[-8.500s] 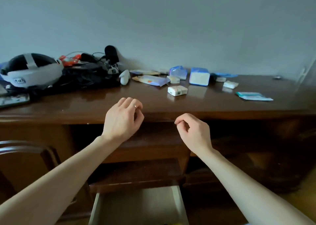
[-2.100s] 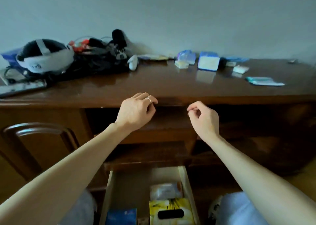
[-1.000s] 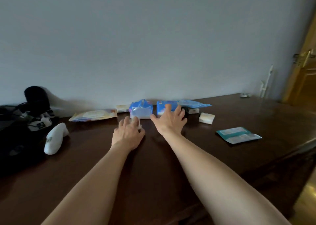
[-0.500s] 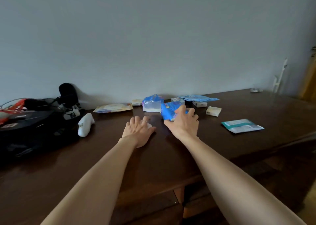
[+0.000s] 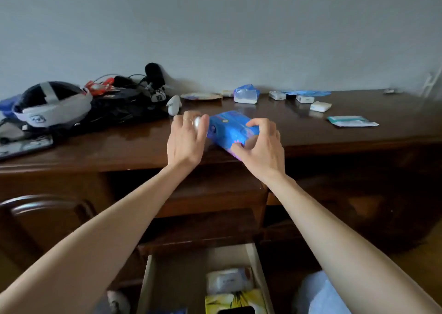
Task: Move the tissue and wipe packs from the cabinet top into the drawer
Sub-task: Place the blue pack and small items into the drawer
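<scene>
the right hand [image 5: 260, 144] has its grip clamped on a soft blue plastic tissue pack [image 5: 230, 128], held tilted over the front edge of the dark glossy wooden bench [image 5: 119, 144], while the left hand [image 5: 186, 139] closes its grip on a small white pack [image 5: 197, 123], mostly hidden by the fingers. below, the pale open drawer [image 5: 167, 278] already holds a white wipe pack [image 5: 228, 281] and a yellow tissue box [image 5: 235, 301]. further back on the bench lie a crumpled clear-blue pack [image 5: 246, 94], a small white folded pack [image 5: 320, 106] and a flat teal-and-white sachet [image 5: 351, 121].
</scene>
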A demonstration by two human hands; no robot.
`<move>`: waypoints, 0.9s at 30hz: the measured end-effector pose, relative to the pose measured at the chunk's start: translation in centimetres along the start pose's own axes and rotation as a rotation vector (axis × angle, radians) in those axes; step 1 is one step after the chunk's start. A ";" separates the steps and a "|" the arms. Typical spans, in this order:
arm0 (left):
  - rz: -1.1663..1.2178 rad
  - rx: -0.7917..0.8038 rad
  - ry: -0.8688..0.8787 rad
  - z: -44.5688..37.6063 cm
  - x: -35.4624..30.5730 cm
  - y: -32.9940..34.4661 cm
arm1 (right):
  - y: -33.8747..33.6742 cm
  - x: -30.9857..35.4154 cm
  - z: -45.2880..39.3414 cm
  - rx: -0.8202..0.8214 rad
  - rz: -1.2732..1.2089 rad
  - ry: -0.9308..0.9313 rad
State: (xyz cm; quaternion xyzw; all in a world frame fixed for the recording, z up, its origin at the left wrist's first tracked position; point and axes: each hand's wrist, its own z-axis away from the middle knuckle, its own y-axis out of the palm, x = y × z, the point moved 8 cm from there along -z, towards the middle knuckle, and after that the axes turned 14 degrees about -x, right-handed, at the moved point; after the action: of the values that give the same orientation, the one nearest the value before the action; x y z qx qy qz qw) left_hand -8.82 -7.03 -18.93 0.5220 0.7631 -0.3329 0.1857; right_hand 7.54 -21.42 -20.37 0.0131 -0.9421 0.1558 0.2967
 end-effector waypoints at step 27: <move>-0.496 0.344 -0.737 34.1 35.9 -11.9 | 22.7 -9.7 43.7 1.116 0.025 -0.069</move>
State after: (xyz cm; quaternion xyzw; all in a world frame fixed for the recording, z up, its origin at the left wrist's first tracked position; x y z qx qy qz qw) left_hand -35.84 -9.61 -62.01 0.1945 0.6817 -0.6516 0.2700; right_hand -11.40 -13.64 -66.22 0.1618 -0.7261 0.6338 0.2120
